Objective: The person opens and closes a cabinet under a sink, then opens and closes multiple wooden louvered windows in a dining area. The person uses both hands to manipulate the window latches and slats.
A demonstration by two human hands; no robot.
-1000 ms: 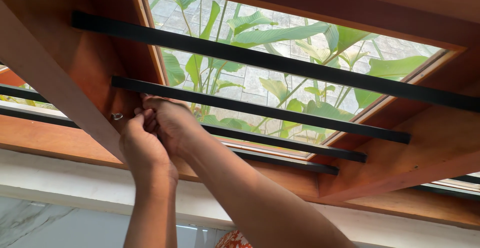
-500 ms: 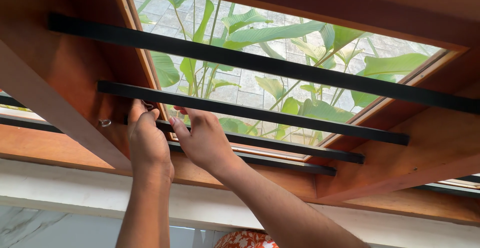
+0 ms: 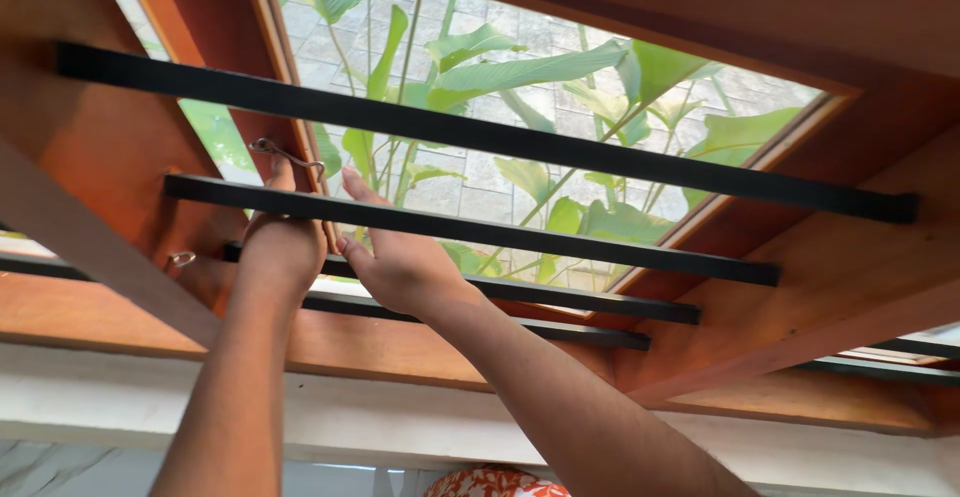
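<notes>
Head view: left hand (image 3: 280,247) fingers grasping the metal hook (image 3: 285,155), right hand (image 3: 400,262) fingers released against the window sash (image 3: 290,77).

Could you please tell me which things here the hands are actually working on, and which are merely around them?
In hand:
- left hand, fingers up at the metal hook latch
- right hand, pushing through the black bars
- swinging window sash, partly open

Merely around:
- eye screw in the wooden frame
- leafy plants outside
- orange patterned object below

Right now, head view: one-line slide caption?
Left hand and right hand reach between black bars, pushing the wooden window sash with its hook.
</notes>
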